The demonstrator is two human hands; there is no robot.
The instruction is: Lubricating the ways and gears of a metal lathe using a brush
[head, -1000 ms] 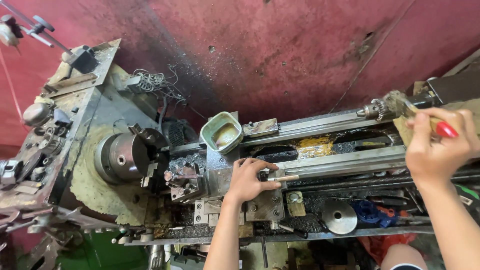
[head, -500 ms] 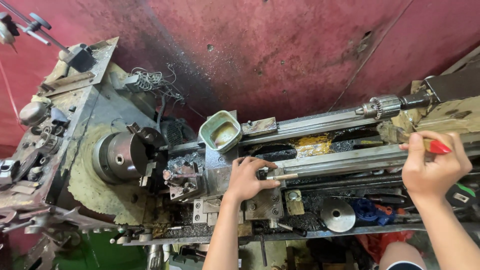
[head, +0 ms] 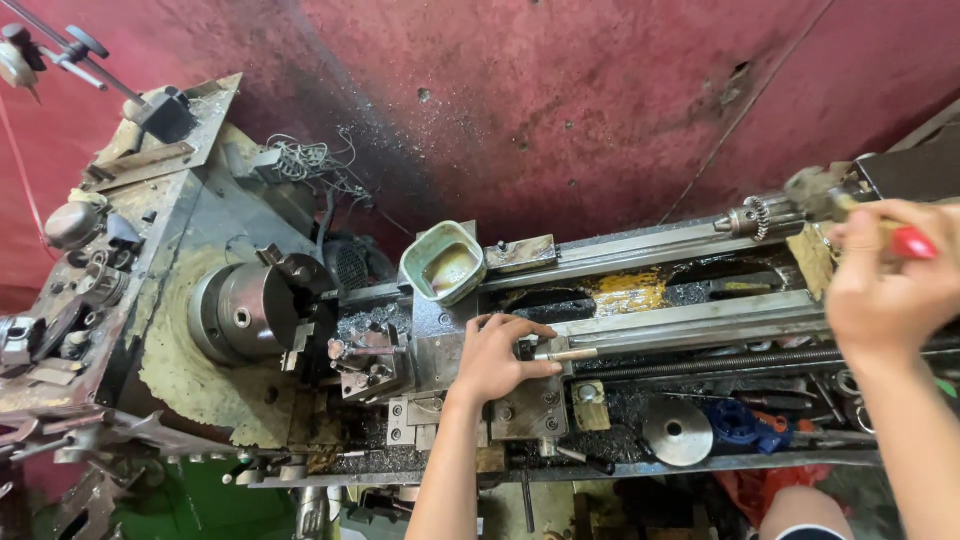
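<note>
Resting palm-down on the lathe carriage (head: pixel 445 365), the left hand (head: pixel 497 358) has its fingers curled loosely around a small lever with a pale handle (head: pixel 568 354) that sticks out just past its fingertips. Off to the far side, the right hand (head: pixel 885 290) is closed in a fist around a red-handled tool (head: pixel 912 243), held above the tailstock end. Just beyond that fist sits the drill chuck (head: pixel 757 217). Behind the left hand stands a square greenish cup (head: pixel 444 263) with murky liquid. Farther out from the left hand is the big round chuck (head: pixel 245 315). Nearer the person than the right hand, a metal disc (head: pixel 677 432) lies in the tray.
</note>
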